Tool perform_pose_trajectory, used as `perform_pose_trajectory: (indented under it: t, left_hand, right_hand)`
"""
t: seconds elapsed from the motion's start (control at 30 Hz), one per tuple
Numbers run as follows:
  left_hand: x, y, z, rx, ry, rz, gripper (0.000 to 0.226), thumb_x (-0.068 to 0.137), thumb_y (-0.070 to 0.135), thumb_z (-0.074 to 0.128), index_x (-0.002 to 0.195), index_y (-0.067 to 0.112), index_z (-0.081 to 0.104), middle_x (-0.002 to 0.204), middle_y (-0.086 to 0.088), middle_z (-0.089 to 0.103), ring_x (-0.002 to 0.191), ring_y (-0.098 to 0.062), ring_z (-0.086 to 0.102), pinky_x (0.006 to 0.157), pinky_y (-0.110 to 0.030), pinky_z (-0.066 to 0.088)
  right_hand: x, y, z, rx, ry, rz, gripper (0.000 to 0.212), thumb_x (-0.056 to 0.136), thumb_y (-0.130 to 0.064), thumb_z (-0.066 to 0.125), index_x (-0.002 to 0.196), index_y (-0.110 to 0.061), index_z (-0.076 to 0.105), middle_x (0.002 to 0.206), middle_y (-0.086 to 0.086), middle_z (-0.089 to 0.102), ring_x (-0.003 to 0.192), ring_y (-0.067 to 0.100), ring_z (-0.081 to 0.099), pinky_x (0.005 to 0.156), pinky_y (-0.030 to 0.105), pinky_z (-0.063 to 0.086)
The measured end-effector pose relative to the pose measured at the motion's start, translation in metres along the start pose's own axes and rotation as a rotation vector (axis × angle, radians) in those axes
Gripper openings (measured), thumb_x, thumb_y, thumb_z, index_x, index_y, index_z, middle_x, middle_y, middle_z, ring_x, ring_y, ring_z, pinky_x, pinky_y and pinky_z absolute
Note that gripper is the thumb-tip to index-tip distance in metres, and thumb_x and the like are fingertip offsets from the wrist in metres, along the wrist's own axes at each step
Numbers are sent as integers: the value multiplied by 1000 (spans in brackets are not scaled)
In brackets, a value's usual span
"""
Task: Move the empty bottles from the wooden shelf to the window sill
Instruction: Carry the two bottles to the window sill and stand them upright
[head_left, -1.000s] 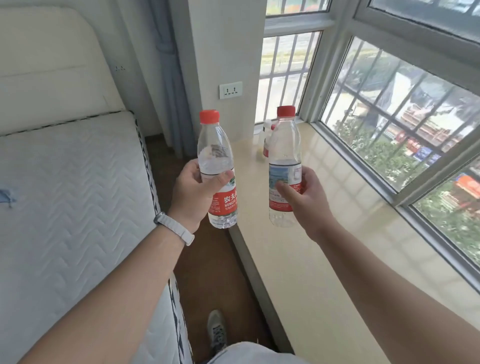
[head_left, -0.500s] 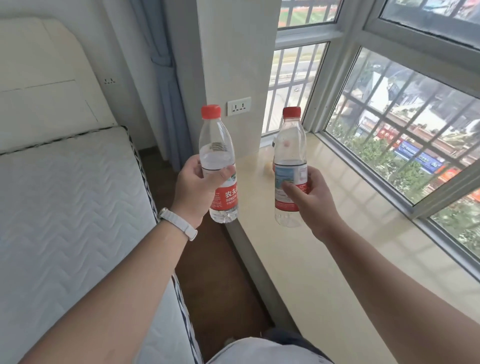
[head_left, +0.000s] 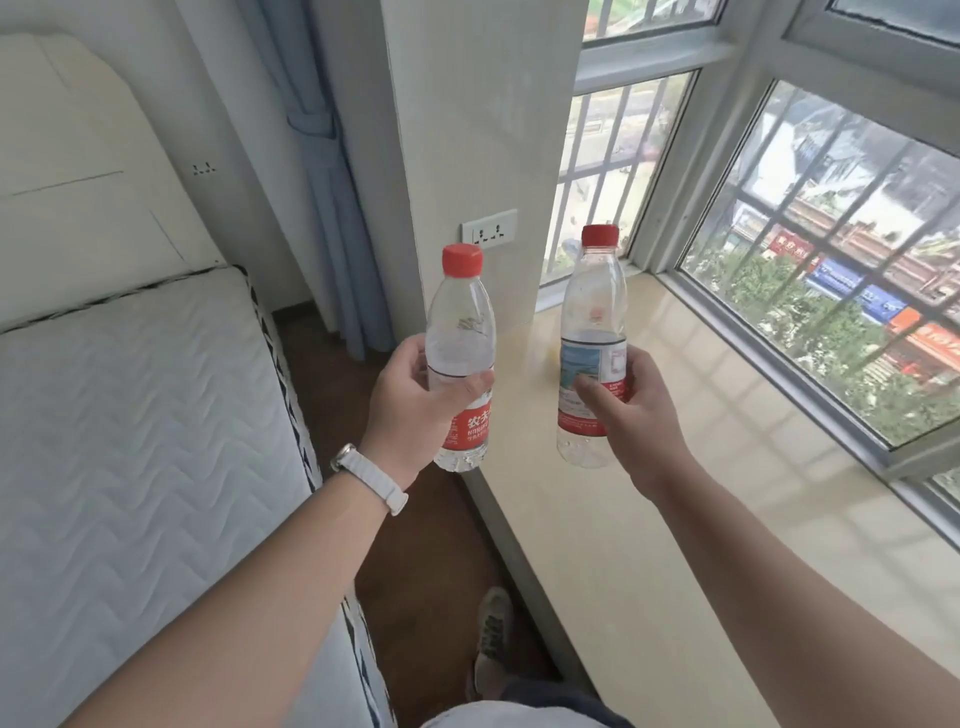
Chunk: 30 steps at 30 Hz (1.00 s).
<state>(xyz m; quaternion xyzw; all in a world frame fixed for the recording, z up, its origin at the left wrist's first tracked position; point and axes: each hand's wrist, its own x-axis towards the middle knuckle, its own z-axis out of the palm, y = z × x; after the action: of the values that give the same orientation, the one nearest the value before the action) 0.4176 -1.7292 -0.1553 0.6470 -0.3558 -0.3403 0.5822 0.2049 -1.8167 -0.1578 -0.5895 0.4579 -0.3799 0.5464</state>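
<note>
L hand (head_left: 415, 400) wraps fingers + thumb round an upright clear bottle (head_left: 460, 358) w/ red cap, held over the floor just off the window sill (head_left: 649, 545) edge. R hand (head_left: 631, 415) grips a 2nd red-capped bottle (head_left: 592, 343) at its label, upright above the sill, not touching it

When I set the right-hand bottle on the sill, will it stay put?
Likely tippy: the right-hand bottle looks empty, tall and narrow, so very light. The sill looks glossy, so a nudge may slide it.
</note>
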Motion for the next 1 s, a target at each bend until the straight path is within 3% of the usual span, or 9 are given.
perform_pose_trajectory:
  t: [0.17,0.3,0.43,0.6,0.7,0.8,0.9,1.0]
  left_hand:
    - [65,5,14,34,-37,-40,50,73,25,90,116,21,64,107,5,75,97,-12,73,81,-34,59]
    - [104,11,27,35,-71,-56,57,66,35,92,114,24,65,107,5,76,97,-14,73,81,-36,60]
    - [136,17,43,43,-135,-44,50,73,26,90,116,21,65,106,2,76,95,-16,74,81,-39,61]
    - [172,24,75,28,-252,-59,58,63,38,89,115,24,65,106,1,75,96,-19,74,83,-43,61]
    - [191,24,99,55,-365,-66,55,67,35,89,115,25,65,107,1,75,98,-18,73,84,-43,59]
    - [210,21,123,47,-460,-79,41,76,18,87,111,19,65,97,3,76,90,-14,75,74,-31,58]
    - [230,14,147,30,-584,-88,37,80,6,81,111,12,63,88,9,77,82,-11,75,65,-21,56]
    - [251,-1,163,50,-701,-123,45,77,10,86,115,11,64,102,-2,77,94,-21,75,79,-38,59]
  right_hand:
    - [63,3,5,49,7,12,33,84,-21,73,109,-33,56,100,-3,69,88,8,71,77,31,56]
    - [102,7,0,78,28,28,31,86,-18,72,109,-31,57,101,-1,70,89,10,71,78,32,56]
    - [124,5,-9,79,75,44,33,89,-12,71,114,-28,56,105,0,68,89,7,70,73,24,55]
    - [141,5,-34,84,152,88,36,85,-19,74,114,-30,56,109,2,70,96,15,72,82,36,59]
    - [145,4,-47,86,210,99,35,88,-9,72,112,-27,54,104,-3,70,88,4,70,72,22,58]
    - [145,6,-55,96,267,128,40,86,2,69,108,-25,49,89,-15,73,76,-4,67,61,13,53]
    - [143,9,-60,88,385,183,50,70,-16,73,112,-26,47,101,-7,68,79,-4,66,66,16,54]
    - [136,18,-61,99,499,247,51,66,-20,70,111,-30,47,105,-2,65,83,-1,66,70,18,55]
